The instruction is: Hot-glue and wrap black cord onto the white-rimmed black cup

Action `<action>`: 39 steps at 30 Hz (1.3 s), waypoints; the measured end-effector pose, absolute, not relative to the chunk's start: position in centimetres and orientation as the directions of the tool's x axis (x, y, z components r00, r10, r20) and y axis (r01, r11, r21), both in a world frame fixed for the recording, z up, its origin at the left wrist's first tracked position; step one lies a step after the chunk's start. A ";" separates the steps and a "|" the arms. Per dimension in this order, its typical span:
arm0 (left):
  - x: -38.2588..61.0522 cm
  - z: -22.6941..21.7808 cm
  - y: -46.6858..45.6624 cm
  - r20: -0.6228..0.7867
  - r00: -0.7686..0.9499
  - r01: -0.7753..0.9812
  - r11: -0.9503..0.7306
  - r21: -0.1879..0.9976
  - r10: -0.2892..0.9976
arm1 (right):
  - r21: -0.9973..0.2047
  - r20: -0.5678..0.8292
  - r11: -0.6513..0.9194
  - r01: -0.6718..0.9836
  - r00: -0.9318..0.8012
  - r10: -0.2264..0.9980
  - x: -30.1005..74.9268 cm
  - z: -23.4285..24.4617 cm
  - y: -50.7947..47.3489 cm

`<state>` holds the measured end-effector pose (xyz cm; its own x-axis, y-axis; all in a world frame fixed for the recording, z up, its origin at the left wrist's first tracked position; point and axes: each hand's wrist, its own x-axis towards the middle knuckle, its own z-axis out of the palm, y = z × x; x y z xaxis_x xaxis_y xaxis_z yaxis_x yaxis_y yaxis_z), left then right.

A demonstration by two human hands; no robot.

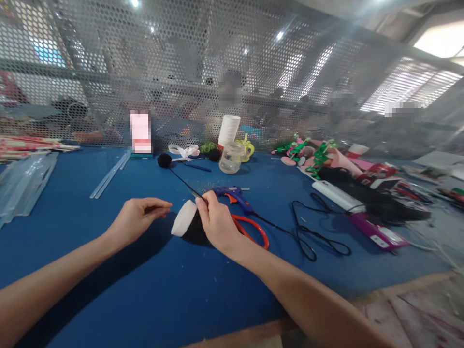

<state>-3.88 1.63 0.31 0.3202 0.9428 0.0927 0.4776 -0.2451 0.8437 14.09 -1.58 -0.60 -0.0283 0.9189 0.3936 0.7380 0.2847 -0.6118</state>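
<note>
My right hand (219, 220) is closed on a cup-shaped piece (183, 218), tilted on its side, with a white round end facing left and a black covering behind it. A black strand (181, 180) runs from under my right thumb to a black yarn ball (164, 161) farther back on the table. My left hand (143, 217) hovers just left of the white end, apart from it, its fingertips pressed together; whether something small is between them is hidden. Behind my right hand lies a blue glue gun (235, 197) with an orange trigger, and red-handled scissors (257, 232) are partly covered.
Glue sticks (110, 176) and clear plastic strips (31, 181) lie left. A phone (140, 133) stands at the back near a clear jar (231, 158) and stacked white cups (229, 129). Rightward are a looping black cord (308, 241), a power strip (339, 197) and craft flowers (319, 157).
</note>
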 end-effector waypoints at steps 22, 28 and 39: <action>-1.0 1.0 -1.9 0.005 0.565 0.396 -0.276 0.876 0.825 | -0.457 0.411 0.302 0.836 -0.103 0.906 12.9 -0.6 -2.1; -1.3 0.9 -1.9 -0.005 0.590 0.464 -0.334 0.820 0.807 | -0.490 0.529 0.459 0.741 -0.166 0.832 13.3 0.1 -2.7; -1.6 0.8 -1.9 0.009 0.619 0.408 -0.331 0.851 0.785 | -0.647 0.452 0.411 0.642 -0.111 0.885 13.9 -0.3 -2.6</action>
